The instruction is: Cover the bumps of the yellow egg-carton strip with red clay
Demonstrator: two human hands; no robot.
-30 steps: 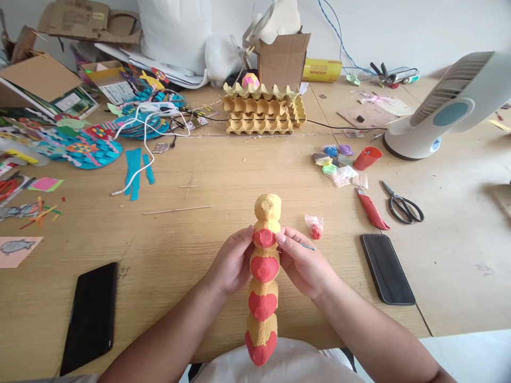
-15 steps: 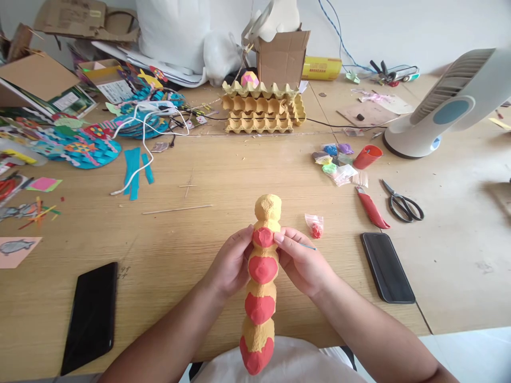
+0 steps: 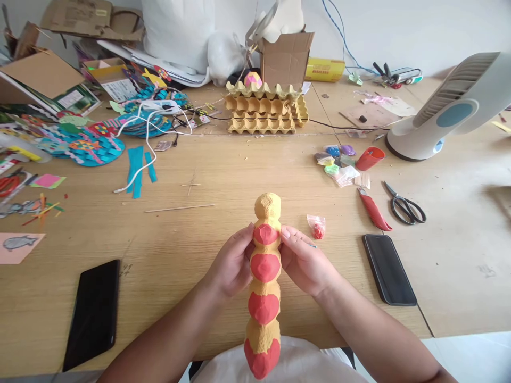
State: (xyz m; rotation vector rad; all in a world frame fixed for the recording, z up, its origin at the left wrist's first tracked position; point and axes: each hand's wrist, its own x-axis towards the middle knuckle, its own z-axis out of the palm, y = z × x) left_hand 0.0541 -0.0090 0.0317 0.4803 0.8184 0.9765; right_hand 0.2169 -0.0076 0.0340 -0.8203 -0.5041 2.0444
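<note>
A long yellow egg-carton strip with several bumps covered in red clay runs from the table's middle toward my lap. My left hand grips its left side, fingers curled around it. My right hand grips the right side, thumb against the top red bump, and also pinches a thin blue-tipped stick that pokes out to the right. A small bag of red clay lies just right of the strip.
A black phone lies at the front left, another phone at the right. A red utility knife, scissors, a red cup, clay bags, stacked egg trays and a white fan stand farther back. Paper crafts clutter the left.
The strip's near end swung slightly left and came back to centre. Both hands kept their grip and shifted a little upward on it.
</note>
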